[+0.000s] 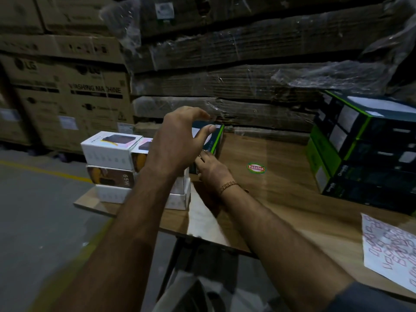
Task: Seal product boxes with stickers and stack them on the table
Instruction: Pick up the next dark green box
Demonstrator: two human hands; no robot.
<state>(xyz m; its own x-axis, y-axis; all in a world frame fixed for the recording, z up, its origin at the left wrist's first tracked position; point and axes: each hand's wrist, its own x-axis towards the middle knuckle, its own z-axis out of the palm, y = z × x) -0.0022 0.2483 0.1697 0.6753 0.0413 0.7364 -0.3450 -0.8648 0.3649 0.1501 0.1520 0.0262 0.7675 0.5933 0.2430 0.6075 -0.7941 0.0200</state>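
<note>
A dark product box with green edges (215, 140) stands on the wooden table (281, 199), beside a pile of white and brown product boxes (110, 152) at the table's left end. My left hand (177, 143) arches over the dark box, fingers curved around its top and thumb on its near top edge. My right hand (211, 170), with a gold bracelet on the wrist, presses its fingers against the box's lower front side. A sheet of red-and-white stickers (391, 251) lies at the right front edge. A tall stack of dark green-edged boxes (364, 149) stands at the right.
A round Patelsa sticker (256, 168) is stuck on the tabletop. Plastic-wrapped flat cardboard (225, 70) rises behind the table, and large LG cartons (67, 91) stand to the left. Grey floor with a yellow line (40, 170) lies left of the table.
</note>
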